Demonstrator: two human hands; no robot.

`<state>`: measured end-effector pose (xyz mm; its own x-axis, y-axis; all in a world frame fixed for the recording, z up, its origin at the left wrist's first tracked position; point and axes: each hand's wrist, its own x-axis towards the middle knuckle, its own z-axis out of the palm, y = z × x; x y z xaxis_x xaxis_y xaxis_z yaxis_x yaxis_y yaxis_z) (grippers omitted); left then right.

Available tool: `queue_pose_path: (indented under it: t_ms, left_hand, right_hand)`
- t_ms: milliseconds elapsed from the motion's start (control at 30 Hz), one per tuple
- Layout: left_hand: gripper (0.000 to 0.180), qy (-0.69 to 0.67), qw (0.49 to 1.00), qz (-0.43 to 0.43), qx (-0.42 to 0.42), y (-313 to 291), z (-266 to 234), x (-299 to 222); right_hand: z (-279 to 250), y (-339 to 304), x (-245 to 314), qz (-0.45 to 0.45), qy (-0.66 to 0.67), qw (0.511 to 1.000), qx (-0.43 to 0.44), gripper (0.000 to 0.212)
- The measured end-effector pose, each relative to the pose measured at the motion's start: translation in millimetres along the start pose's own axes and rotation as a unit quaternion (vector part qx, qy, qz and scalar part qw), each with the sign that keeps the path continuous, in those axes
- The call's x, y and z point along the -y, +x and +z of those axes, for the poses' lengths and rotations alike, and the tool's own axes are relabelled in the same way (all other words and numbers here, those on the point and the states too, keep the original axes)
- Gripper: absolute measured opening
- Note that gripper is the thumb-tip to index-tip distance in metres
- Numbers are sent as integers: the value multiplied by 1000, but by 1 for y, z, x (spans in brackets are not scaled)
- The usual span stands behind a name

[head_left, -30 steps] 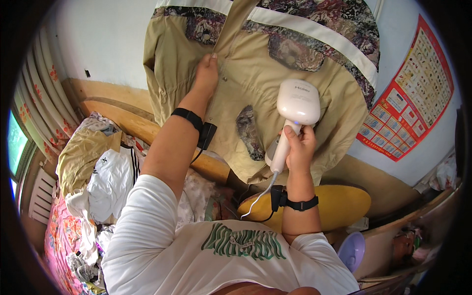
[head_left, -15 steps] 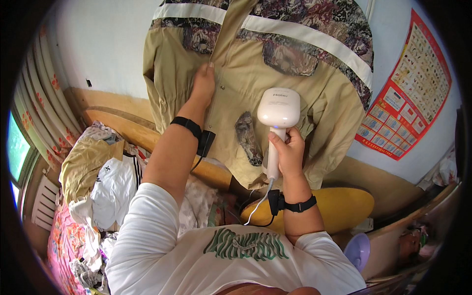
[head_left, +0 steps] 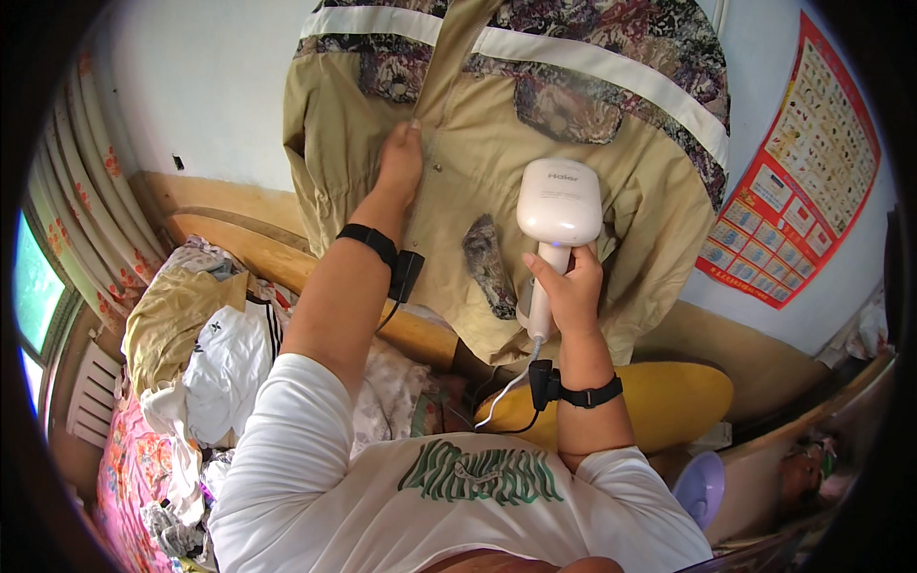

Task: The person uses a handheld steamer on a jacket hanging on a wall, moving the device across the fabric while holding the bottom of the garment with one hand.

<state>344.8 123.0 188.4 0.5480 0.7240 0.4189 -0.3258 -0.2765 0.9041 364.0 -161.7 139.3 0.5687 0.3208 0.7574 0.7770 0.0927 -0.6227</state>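
In front of me hangs a tan jacket [head_left: 458, 191] with a dark patterned top, a white stripe and patterned pocket flaps. My left hand [head_left: 400, 158] grips the edge of its front placket, thumb toward the top. A white handheld garment steamer [head_left: 560, 203] is in my right hand [head_left: 576, 285], fingers wrapped round its handle. The steamer's wide head lies over the right side of the jacket, below the right chest flap. Whether it touches the cloth I cannot tell. A white cord [head_left: 503, 392] runs down from the handle.
A bed with a pink floral cover [head_left: 124, 449] and heaped clothes [head_left: 224, 368] is at the left. Behind the jacket's lower edge stands a yellow rounded board [head_left: 659, 401]. A red-bordered poster [head_left: 793, 181] hangs on the right wall. A lilac basin [head_left: 700, 487] sits lower right.
My right hand has moved the steamer a little to the right and up across the jacket. My left hand keeps its hold on the placket.
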Motion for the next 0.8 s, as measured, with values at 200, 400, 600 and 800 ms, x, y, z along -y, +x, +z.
queue_pose_path:
  t_ms: [200,400,600,800]
  left_hand:
    - [37,-18,998,44,-29,6,2,12]
    - [34,-40,999,30,-20,8,4,16]
    - [34,0,999,22,-35,11,-2,16]
    - [32,12,998,32,-60,1,7,5]
  right_hand:
    - [10,4,14,52,46,997,27,34]
    - [15,3,22,30,-60,997,40,43]
    - [12,6,22,45,-137,989,39,47]
    - [6,3,12,71,-88,993,-43,39]
